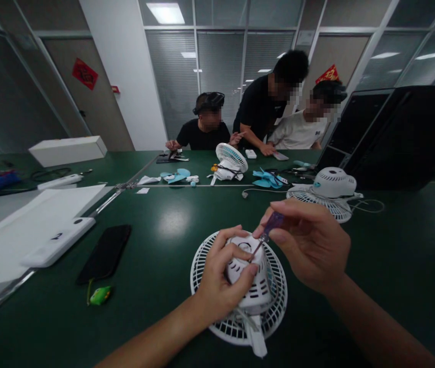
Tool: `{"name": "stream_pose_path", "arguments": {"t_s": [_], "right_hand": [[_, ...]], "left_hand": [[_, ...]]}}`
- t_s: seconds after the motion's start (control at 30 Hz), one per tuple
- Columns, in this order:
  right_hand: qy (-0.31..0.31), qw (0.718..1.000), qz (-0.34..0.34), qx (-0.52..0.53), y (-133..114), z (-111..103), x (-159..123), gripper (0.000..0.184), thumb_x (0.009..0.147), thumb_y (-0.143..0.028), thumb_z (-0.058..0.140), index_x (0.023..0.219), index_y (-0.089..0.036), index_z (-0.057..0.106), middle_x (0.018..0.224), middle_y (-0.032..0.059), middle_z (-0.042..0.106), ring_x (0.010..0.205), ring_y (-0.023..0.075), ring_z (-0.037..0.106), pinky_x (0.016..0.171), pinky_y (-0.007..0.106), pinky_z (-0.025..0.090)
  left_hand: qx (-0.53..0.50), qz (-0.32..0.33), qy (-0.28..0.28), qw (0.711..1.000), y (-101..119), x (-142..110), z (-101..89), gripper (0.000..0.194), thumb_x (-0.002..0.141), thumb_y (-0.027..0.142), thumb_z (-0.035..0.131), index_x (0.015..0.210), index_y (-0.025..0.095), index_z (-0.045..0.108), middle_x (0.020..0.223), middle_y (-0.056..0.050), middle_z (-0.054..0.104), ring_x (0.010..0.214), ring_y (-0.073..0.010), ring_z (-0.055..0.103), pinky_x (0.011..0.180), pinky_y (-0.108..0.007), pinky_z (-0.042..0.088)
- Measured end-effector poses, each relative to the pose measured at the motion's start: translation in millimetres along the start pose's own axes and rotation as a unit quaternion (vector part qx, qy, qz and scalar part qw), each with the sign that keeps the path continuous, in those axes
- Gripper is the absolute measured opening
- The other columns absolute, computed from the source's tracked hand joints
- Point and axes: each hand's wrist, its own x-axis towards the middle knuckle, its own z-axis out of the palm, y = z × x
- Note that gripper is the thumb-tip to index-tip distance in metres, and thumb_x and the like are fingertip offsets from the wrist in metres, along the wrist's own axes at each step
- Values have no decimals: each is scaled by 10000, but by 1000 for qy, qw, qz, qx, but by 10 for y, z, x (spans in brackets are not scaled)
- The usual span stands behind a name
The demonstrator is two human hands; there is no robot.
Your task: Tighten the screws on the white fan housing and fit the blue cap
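A white fan (264,286) lies grille down on the green table, its slotted motor housing upward and its stand toward me. My left hand (223,278) is closed over the housing. Its thumb and index finger come together close to the screwdriver's tip; whether they pinch a screw is too small to tell. In my right hand (309,245) is a screwdriver (273,225) with a clear purple handle, gripped between thumb and fingers. Its thin shaft slants down to the left, with the tip at the top of the housing.
Behind the right hand lies a second fan (334,182) with a cable. Farther back are another fan (231,162) and blue fan blades (267,179). A black phone (104,254) and a white power bank (59,242) lie left. Several people (204,128) are across the table.
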Motion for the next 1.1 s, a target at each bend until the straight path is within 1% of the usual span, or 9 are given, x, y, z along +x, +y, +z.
{"name": "stream_pose_path", "arguments": {"t_s": [0.1, 0.27, 0.37, 0.5, 0.6, 0.77, 0.87, 0.97, 1.1], "right_hand": [[-2, 1000, 5, 13, -6, -20, 3, 451, 848, -97, 663, 1249, -297, 607, 1011, 14, 661, 803, 149, 691, 666, 285, 627], [-35, 999, 30, 19, -58, -36, -2, 429, 924, -73, 537, 1293, -290, 564, 1114, 44, 677, 887, 161, 716, 754, 323, 644], [1, 1000, 20, -1, -57, -13, 5, 381, 865, -96, 650, 1196, -276, 593, 1004, 18, 655, 797, 147, 712, 691, 289, 641], [37, 998, 51, 9, -47, 13, 29, 353, 795, -99, 723, 1063, -256, 555, 915, -21, 604, 705, 125, 692, 600, 247, 615], [4, 998, 59, 31, -58, 0, 39, 343, 818, -91, 697, 1075, -247, 532, 935, -5, 659, 740, 136, 713, 628, 246, 619], [-34, 997, 60, 34, -83, -37, 17, 322, 901, -99, 585, 1182, -249, 544, 1042, 49, 693, 852, 171, 728, 726, 316, 641], [8, 999, 46, 3, -67, -22, 3, 310, 862, -94, 638, 1120, -253, 574, 960, 25, 654, 792, 156, 709, 674, 289, 642], [66, 997, 22, -40, -20, -10, -12, 408, 789, -110, 725, 1136, -278, 591, 1016, 34, 594, 760, 152, 669, 592, 270, 630], [-12, 998, 4, -66, 20, -51, -26, 448, 871, -138, 634, 1275, -322, 575, 1080, 35, 636, 820, 166, 677, 657, 307, 617]], "left_hand": [[-1, 15, 9, 1000, -6, -5, 5, 73, 852, 166, 633, 887, 209, 585, 1180, -82, 588, 1186, -267, 563, 1016, -476, 422], [-2, 22, 25, 999, -15, -9, 7, 91, 845, 186, 654, 851, 206, 566, 1105, -77, 618, 1142, -270, 589, 993, -493, 454], [-2, 30, 29, 999, -25, -12, 7, 93, 840, 179, 661, 847, 207, 573, 1078, -75, 647, 1177, -281, 583, 1027, -517, 435], [-10, 47, 29, 998, -32, -11, 10, 85, 848, 165, 654, 850, 205, 579, 1068, -73, 676, 1161, -272, 605, 1067, -546, 410], [-3, 54, 29, 998, -24, -3, 10, 74, 861, 173, 645, 835, 202, 582, 1063, -77, 677, 1150, -270, 610, 1063, -544, 420], [3, 63, 19, 998, -18, 10, 6, 63, 861, 170, 635, 844, 205, 585, 1046, -72, 660, 1138, -263, 603, 1036, -515, 446], [1, 65, 17, 998, -22, 12, 5, 64, 860, 165, 633, 850, 206, 585, 1037, -66, 653, 1112, -248, 607, 1051, -511, 436], [3, 70, 17, 997, -23, 12, 8, 62, 868, 166, 625, 852, 208, 583, 1030, -58, 655, 1051, -225, 624, 1082, -523, 411], [11, 80, 25, 996, -20, 10, 10, 56, 869, 172, 627, 858, 211, 589, 1030, -59, 654, 1066, -235, 625, 1066, -523, 430]]}}
